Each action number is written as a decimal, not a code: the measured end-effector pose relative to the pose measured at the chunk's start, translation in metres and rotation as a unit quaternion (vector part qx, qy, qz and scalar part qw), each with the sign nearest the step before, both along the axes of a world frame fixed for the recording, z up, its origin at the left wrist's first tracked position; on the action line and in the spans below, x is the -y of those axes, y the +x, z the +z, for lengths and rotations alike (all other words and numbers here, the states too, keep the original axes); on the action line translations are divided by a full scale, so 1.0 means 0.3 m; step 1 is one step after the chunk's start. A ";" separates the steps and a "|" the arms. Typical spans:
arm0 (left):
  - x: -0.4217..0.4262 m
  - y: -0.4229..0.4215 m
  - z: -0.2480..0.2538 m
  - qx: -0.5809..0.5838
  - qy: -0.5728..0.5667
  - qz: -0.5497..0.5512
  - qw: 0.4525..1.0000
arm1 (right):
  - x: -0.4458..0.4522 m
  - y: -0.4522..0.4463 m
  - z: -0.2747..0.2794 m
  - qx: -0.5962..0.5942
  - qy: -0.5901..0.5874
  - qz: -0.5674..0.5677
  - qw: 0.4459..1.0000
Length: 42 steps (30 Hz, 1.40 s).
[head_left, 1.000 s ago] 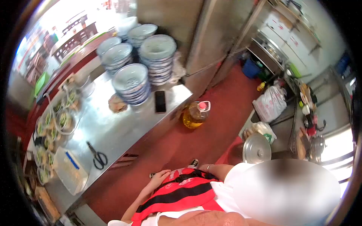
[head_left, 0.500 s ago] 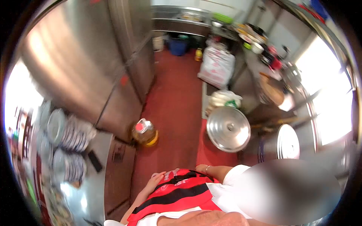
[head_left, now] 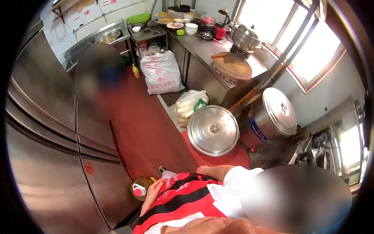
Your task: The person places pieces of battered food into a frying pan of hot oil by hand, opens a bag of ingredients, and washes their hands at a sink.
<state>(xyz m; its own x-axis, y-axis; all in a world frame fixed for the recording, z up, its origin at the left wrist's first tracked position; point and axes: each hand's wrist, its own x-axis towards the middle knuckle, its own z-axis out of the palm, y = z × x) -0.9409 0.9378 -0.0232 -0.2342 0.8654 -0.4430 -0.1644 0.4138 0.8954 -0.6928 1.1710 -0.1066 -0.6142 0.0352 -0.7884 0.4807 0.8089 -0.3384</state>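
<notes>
My left hand (head_left: pixel 154 190) lies at the left side of the red-and-black striped apron (head_left: pixel 177 197), fingers stretched out and nothing held. Close beside it on the floor stands a large oil jug (head_left: pixel 143 186) with a red cap and white handle. At the apron's far side is my right hand (head_left: pixel 202 170), with a bracelet at the wrist; its fingers are mostly hidden. Just beyond that hand is a round metal lid (head_left: pixel 213 130) with a knob, and behind the lid a plastic bag of pale food (head_left: pixel 191 104).
Steel cabinets (head_left: pixel 50 167) line the left. A big lidded pot (head_left: pixel 278 113) stands right, below a counter with a cleaver on a round chopping board (head_left: pixel 233 67), a steamer pot (head_left: pixel 246 38) and a blender (head_left: pixel 222 23). A white sack (head_left: pixel 161 73) sits ahead on the red floor (head_left: pixel 144 128).
My view has swung right: the stacked bowls at left have gone out of sight, and more counter and window show. My hands stay by the apron.
</notes>
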 end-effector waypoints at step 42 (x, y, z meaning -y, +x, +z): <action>-1.926 -2.842 0.202 -0.219 -0.005 0.143 0.965 | -1.946 -2.948 -0.089 -0.223 -0.060 0.054 0.971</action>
